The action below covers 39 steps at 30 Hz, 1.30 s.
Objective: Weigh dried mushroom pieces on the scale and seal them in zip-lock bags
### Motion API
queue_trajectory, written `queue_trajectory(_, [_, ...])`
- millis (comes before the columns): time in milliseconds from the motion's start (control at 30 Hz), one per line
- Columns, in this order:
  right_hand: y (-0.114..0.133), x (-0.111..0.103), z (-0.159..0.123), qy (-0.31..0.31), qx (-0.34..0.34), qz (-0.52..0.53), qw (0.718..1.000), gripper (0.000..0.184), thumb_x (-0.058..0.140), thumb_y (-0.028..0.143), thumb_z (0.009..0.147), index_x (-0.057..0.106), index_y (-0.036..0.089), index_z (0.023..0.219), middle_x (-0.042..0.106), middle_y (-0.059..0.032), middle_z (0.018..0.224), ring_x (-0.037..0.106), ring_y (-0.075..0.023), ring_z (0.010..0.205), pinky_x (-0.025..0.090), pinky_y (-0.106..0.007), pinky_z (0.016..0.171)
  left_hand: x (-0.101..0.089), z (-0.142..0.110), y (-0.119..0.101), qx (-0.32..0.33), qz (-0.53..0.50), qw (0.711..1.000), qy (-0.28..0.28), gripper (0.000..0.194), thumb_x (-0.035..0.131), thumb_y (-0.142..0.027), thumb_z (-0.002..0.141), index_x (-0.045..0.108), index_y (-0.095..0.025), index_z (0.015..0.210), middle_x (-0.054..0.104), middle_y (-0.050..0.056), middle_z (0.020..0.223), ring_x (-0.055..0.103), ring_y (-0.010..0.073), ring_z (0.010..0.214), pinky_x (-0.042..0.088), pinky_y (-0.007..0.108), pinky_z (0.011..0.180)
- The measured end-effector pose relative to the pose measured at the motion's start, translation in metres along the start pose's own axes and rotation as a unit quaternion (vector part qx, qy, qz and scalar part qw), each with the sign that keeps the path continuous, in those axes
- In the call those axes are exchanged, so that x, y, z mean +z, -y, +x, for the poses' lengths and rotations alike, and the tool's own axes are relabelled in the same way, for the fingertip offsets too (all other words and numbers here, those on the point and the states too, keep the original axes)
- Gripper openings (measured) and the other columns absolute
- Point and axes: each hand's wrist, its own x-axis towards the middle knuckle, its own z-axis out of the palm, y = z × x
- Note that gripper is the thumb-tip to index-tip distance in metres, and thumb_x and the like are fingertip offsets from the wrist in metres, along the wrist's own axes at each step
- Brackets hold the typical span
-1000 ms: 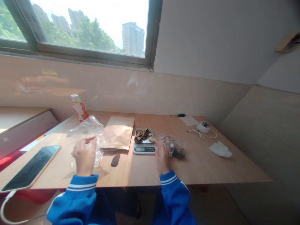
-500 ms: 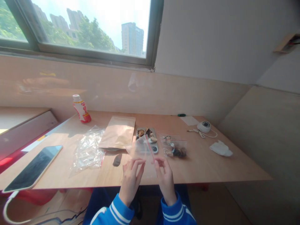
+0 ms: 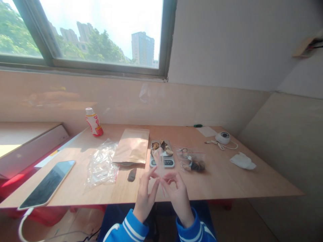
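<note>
My left hand (image 3: 145, 193) and my right hand (image 3: 177, 194) are raised side by side near the table's front edge. Both pinch the mouth of a small clear zip bag (image 3: 158, 160) with a red strip, held upright between them. Behind it a small digital scale (image 3: 162, 157) carries brown and pale pieces on its pan. A filled clear zip bag (image 3: 191, 160) lies right of the scale. A brown paper pouch (image 3: 132, 147) lies left of it, with a dark piece (image 3: 132, 174) at its near corner.
A pile of empty clear bags (image 3: 102, 164) lies left of the pouch. A phone (image 3: 47, 184) on a white cable rests at the front left, a red and white bottle (image 3: 93, 121) at the back. A white round device (image 3: 223, 137) and crumpled tissue (image 3: 242, 161) sit right.
My left hand left the pile of bags and brought one clear bag to the middle. My right hand came off the filled bag and joined it. Both hands now pinch it closer together.
</note>
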Motion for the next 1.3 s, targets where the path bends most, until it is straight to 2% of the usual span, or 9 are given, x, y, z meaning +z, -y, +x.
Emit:
queue_trajectory(167, [-0.002,-0.003,0.003,-0.022,0.002,-0.003,1.0,0.022,0.066,0.04,0.078,0.058,0.021,0.083,0.06,-0.0011,0.075,0.057,-0.0141,0.063,0.051,-0.026,0.06,0.003,0.005,0.002,-0.001,-0.011,1.0,-0.029,0.037,0.046,-0.022,0.091,0.047,-0.023,0.128,0.06,0.005,0.089,0.058,0.0163,0.082,0.048,0.031,0.075])
queue_trajectory(300, [-0.01,-0.013,0.01,-0.1,-0.002,-0.001,0.995,0.023,0.063,0.042,0.08,0.054,0.021,0.08,0.056,0.0004,0.071,0.056,-0.0141,0.064,0.049,-0.026,0.06,-0.001,0.007,0.003,-0.014,0.01,0.996,-0.09,0.02,0.042,-0.021,0.091,0.058,-0.021,0.102,0.059,0.005,0.089,0.057,0.0177,0.084,0.048,0.032,0.076])
queue_trajectory(367, [-0.016,-0.018,0.014,-0.111,0.006,0.004,0.994,0.024,0.064,0.042,0.079,0.052,0.021,0.079,0.055,0.0016,0.068,0.055,-0.0136,0.062,0.049,-0.025,0.059,-0.004,0.01,0.006,0.001,0.021,0.994,-0.106,0.015,0.043,-0.021,0.091,0.058,-0.021,0.093,0.058,0.004,0.087,0.056,0.0179,0.085,0.047,0.032,0.076])
queue_trajectory(500, [-0.025,-0.023,0.022,-0.068,0.016,0.0,0.998,0.024,0.06,0.043,0.082,0.055,0.02,0.088,0.06,-0.0011,0.076,0.059,-0.0149,0.067,0.049,-0.027,0.061,-0.006,0.021,0.016,0.064,0.044,0.99,-0.12,0.008,0.051,-0.022,0.088,0.057,-0.021,0.084,0.055,0.002,0.082,0.055,0.0161,0.079,0.047,0.028,0.069])
queue_trajectory(667, [-0.04,-0.027,0.053,-0.012,-0.046,-0.114,0.992,0.023,0.049,0.037,0.088,0.058,0.022,0.103,0.064,-0.0073,0.099,0.06,-0.0206,0.091,0.05,-0.037,0.08,0.01,0.04,0.042,0.102,0.135,0.961,-0.217,0.007,0.055,-0.028,0.086,0.058,-0.021,0.087,0.056,0.005,0.088,0.054,0.0187,0.086,0.044,0.035,0.078])
queue_trajectory(800, [-0.064,-0.029,0.088,-0.01,-0.124,-0.247,0.961,0.026,0.047,0.029,0.086,0.059,0.02,0.107,0.061,-0.0096,0.107,0.053,-0.0254,0.105,0.041,-0.047,0.095,0.028,0.049,0.057,0.055,0.142,0.953,-0.261,0.01,0.047,-0.028,0.09,0.052,-0.019,0.09,0.057,0.01,0.099,0.054,0.0218,0.097,0.039,0.044,0.087])
queue_trajectory(967, [-0.088,-0.025,0.111,0.022,-0.147,-0.324,0.934,0.035,0.045,0.026,0.086,0.056,0.02,0.118,0.058,-0.0106,0.116,0.051,-0.0257,0.111,0.039,-0.045,0.097,0.035,0.047,0.062,0.015,0.079,0.96,-0.267,0.003,0.042,-0.021,0.091,0.044,-0.018,0.091,0.054,0.017,0.116,0.05,0.0247,0.114,0.036,0.053,0.094])
queue_trajectory(1200, [-0.1,-0.015,0.119,0.02,-0.128,-0.382,0.915,0.036,0.049,0.02,0.081,0.056,0.021,0.116,0.064,-0.0086,0.108,0.052,-0.0262,0.104,0.04,-0.041,0.09,0.041,0.04,0.079,-0.052,0.018,0.956,-0.289,0.019,0.047,-0.033,0.089,0.048,-0.014,0.089,0.056,0.018,0.103,0.054,0.0294,0.109,0.043,0.056,0.089])
queue_trajectory(1300, [-0.1,-0.014,0.119,0.007,-0.102,-0.393,0.914,0.03,0.05,0.02,0.081,0.058,0.021,0.11,0.065,-0.0079,0.107,0.051,-0.0272,0.102,0.038,-0.041,0.087,0.042,0.04,0.076,-0.055,-0.004,0.958,-0.283,0.017,0.043,-0.032,0.091,0.047,-0.015,0.091,0.057,0.017,0.106,0.054,0.0281,0.112,0.043,0.054,0.092])
